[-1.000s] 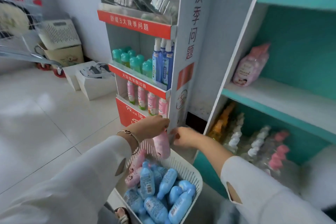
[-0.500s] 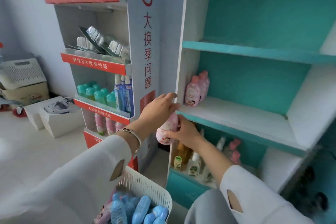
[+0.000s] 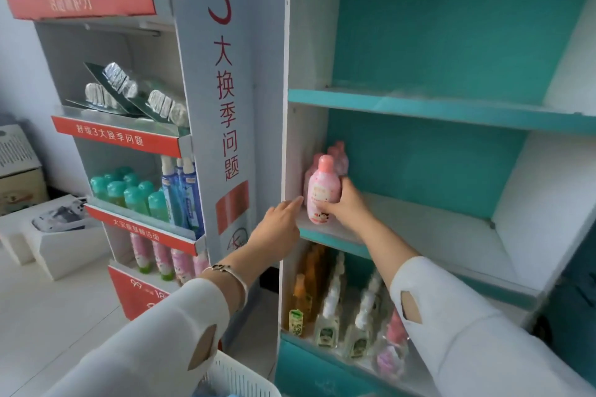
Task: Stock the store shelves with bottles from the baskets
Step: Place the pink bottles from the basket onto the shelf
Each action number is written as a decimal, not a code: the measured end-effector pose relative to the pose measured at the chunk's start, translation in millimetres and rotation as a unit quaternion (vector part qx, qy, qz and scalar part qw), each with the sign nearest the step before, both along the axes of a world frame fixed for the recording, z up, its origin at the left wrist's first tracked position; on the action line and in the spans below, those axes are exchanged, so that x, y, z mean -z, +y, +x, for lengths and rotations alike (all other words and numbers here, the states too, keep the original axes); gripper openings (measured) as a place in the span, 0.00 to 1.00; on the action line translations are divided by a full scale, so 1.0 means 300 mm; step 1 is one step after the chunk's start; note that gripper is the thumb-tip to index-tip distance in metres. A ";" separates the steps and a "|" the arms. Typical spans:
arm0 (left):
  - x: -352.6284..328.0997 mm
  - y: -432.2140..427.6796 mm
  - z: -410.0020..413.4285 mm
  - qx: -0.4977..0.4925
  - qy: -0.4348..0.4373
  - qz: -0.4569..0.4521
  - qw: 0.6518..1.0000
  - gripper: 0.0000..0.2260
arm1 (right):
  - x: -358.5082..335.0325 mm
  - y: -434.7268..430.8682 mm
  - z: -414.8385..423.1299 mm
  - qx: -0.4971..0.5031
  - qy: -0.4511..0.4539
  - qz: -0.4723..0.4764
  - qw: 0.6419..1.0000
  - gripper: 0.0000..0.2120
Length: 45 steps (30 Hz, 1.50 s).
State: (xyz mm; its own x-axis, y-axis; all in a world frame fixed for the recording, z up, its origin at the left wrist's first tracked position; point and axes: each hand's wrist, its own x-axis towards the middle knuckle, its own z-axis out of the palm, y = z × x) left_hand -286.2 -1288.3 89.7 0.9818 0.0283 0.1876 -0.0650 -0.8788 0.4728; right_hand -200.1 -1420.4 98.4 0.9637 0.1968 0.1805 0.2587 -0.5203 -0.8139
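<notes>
My right hand (image 3: 346, 208) grips a pink bottle (image 3: 323, 192) and holds it upright over the white middle shelf (image 3: 419, 229) of the teal unit, at its left end. Two more pink bottles (image 3: 340, 156) stand just behind it against the left wall. My left hand (image 3: 279, 224) hovers beside the shelf's left edge with fingers straight, a fingertip close to the bottle, holding nothing. The rim of the white basket (image 3: 240, 379) shows at the bottom edge.
The shelf below holds orange and clear pump bottles (image 3: 332, 309). To the left stands a grey display rack (image 3: 222, 113) with green-capped bottles (image 3: 135, 192), blue bottles and pink bottles. White boxes (image 3: 61, 232) sit on the tiled floor at left.
The pink bottle rose from the basket to the middle shelf. My left hand let go of it and my right hand now holds it alone. The view tilted upward.
</notes>
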 end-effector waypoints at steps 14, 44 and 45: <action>0.064 -0.014 0.085 -0.008 0.032 -0.018 0.999 0.30 | 0.064 0.068 0.062 -0.022 -0.006 -0.026 0.999 0.31; 0.370 0.396 -0.339 -0.075 0.124 0.040 0.989 0.16 | 0.343 0.275 -0.365 -0.266 0.074 -0.282 0.919 0.16; 0.404 0.422 -0.341 -0.080 0.134 0.043 0.987 0.15 | 0.368 0.298 -0.366 -0.273 0.081 -0.290 0.914 0.16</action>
State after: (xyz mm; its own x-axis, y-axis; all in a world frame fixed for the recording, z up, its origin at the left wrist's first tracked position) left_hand -388.4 -1161.7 -31.7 0.9807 0.1830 -0.0692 0.1956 -0.9049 0.3779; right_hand -309.8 -1330.9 -12.0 0.6980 0.6735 -0.2433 0.5092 -0.7057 -0.4926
